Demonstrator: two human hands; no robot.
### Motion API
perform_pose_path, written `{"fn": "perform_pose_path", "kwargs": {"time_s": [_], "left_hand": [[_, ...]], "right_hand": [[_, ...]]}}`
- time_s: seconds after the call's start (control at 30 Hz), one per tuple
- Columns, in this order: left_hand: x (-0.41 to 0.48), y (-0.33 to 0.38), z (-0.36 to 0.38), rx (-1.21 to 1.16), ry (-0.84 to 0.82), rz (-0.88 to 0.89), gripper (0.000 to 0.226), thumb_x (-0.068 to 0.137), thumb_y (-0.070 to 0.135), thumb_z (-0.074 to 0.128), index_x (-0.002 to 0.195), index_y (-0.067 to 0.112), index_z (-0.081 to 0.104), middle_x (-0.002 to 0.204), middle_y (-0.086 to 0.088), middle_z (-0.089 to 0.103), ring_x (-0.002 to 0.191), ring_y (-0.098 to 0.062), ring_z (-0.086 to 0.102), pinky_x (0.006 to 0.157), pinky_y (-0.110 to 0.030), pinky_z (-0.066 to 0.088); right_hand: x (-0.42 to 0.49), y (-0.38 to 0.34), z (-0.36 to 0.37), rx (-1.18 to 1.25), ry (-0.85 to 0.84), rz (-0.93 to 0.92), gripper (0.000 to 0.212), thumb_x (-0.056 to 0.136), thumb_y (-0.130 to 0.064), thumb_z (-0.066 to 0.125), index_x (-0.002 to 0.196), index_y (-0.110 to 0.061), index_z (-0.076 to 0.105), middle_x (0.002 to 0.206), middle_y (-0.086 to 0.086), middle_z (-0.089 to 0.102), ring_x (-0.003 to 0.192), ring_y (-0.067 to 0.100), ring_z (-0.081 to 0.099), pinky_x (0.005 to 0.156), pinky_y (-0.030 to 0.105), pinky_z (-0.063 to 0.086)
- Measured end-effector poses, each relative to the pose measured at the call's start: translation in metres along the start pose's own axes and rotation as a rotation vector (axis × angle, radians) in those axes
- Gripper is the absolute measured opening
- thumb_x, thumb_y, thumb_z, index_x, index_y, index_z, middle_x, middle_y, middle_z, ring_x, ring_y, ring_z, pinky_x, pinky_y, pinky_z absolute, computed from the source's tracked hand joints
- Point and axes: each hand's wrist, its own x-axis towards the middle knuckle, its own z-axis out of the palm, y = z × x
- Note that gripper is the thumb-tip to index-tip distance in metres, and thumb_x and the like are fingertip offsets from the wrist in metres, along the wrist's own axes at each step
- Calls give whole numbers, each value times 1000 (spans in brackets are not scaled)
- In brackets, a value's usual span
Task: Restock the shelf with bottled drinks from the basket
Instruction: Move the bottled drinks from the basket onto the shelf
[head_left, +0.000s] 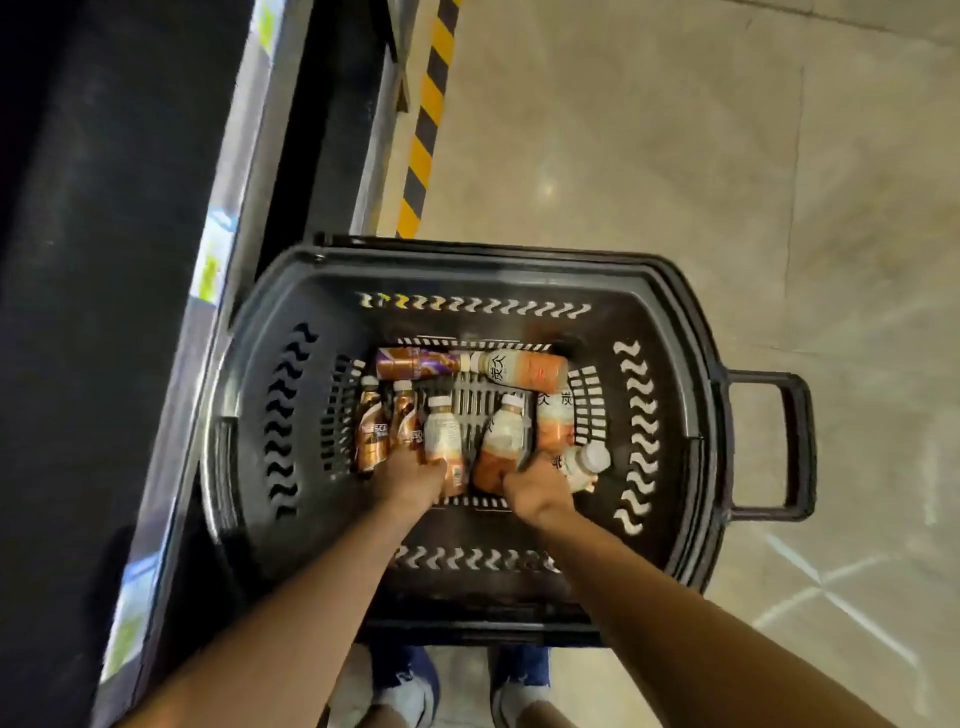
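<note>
A black plastic basket (249, 395) stands on the floor below me with several bottled drinks lying on its bottom. My left hand (413, 480) grips the lower end of a pale bottle with a white cap (441, 431). My right hand (535, 491) grips the base of an orange-and-white bottle (501, 441). Two brown coffee bottles (371, 431) lie left of my left hand. Another brown bottle (415, 362) and a white-and-orange one (524, 370) lie across the far side. A small white-capped bottle (589, 462) sits right of my right hand.
The shelf (171, 364) runs along the left, dark inside, its front edge carrying price tags (210, 270). A yellow-and-black striped strip (426, 119) lies on the floor beyond the basket. The basket's pull handle (795, 447) sticks out right. Tiled floor (675, 156) spreads to the right.
</note>
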Motion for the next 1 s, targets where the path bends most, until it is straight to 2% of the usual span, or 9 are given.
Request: {"fn": "perform_pose_path", "kwargs": {"time_s": [0.07,0.2,0.27,0.3,0.4,0.6,0.8,0.93,1.0], "left_hand": [[50,-5,28,-89,28,-85,46,92,38,65,129,11,56,122,-9,64,111,-27,60,86,-33,47],[131,-15,92,-211,105,-159,76,72,61,68,126,10,55,127,-8,61,117,-32,59,83,-30,47],[170,-20,123,-171,241,-180,111,43,79,58,132,12,51,135,-15,57,121,-39,54,96,-48,48],[189,-24,140,-173,278,-201,115,45,77,62,137,10,45,139,-20,51,125,-42,50,101,-53,45],[173,3,134,-204,280,-244,95,69,49,81,139,3,36,142,-24,45,126,-43,48,101,-51,45],[190,6,144,-115,310,-233,88,70,51,81,134,9,36,140,-18,47,125,-43,47,93,-54,46],[161,5,110,-249,167,-163,69,67,35,87,122,10,54,121,-12,66,107,-35,65,84,-38,53],[76,11,60,-329,112,-34,60,74,27,82,124,13,51,113,-1,62,107,-29,62,92,-38,51],[19,16,27,-449,71,14,52,71,21,84,115,15,57,103,-1,68,92,-21,66,82,-34,55]], "right_hand": [[58,5,25,121,-9,70,51,95,-28,54,138,-3,43,131,15,58,119,33,57,101,38,45],[141,10,66,232,118,110,62,94,-33,61,143,-5,35,144,17,47,131,35,48,106,36,39],[168,10,83,234,190,108,77,89,-39,66,146,-6,27,144,21,43,129,38,47,105,41,41],[180,7,89,237,232,130,82,85,-45,70,145,-8,27,142,21,44,128,38,48,104,42,43],[198,-2,90,283,380,299,85,73,-51,80,135,-11,37,137,17,49,125,34,50,101,39,42],[207,19,95,291,408,108,81,70,-62,72,123,-9,40,122,15,61,112,35,60,93,41,49],[173,23,69,494,252,30,74,73,-49,76,130,-16,43,123,7,61,114,30,57,98,38,45],[90,20,28,642,164,-34,67,72,-47,78,128,-27,46,117,-2,63,110,22,59,99,38,48],[36,12,1,691,130,-45,64,66,-48,80,120,-30,53,113,-3,69,108,23,64,98,43,51]]}}
